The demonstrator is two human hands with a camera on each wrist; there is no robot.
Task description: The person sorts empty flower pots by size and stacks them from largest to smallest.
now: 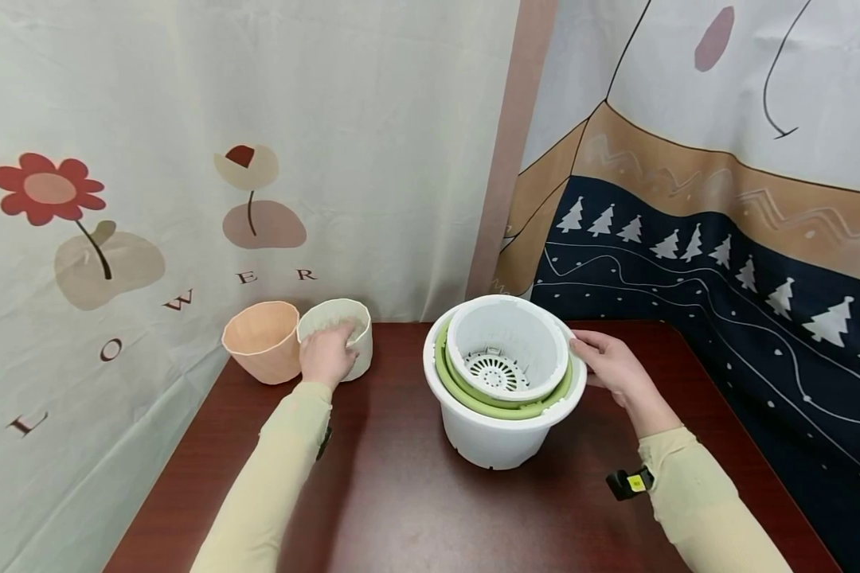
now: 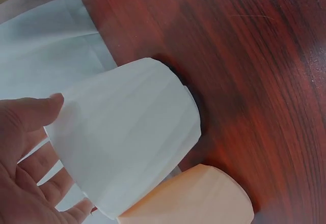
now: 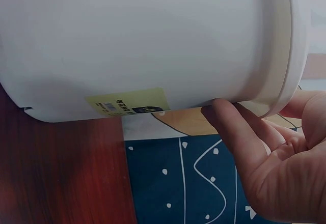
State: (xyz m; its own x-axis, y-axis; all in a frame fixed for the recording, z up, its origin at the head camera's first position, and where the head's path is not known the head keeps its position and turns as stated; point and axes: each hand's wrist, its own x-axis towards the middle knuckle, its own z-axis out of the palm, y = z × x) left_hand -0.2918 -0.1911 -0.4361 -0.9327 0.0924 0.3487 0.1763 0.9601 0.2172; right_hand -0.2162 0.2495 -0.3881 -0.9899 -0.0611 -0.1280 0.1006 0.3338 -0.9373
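Observation:
My left hand (image 1: 327,354) is at the pale cream-white flower pot (image 1: 361,342), pinching its rim. In the left wrist view the thumb lies on the outside wall, and the other fingers reach in past the rim. An orange flower pot (image 1: 261,350) stands right beside it. With my right hand (image 1: 611,368) I hold the rim of a large white flower pot (image 1: 498,438), fingers under the lip. Nested inside it are a green pot (image 1: 440,358), only its rim showing, and a smaller white pot (image 1: 505,338) with a slotted bottom.
The dark reddish wooden table (image 1: 401,509) carries all the pots. A pale printed curtain (image 1: 373,159) hangs behind, and a dark blue one with trees (image 1: 688,294) hangs on the right. A yellow label (image 3: 127,103) is stuck on the large pot's side.

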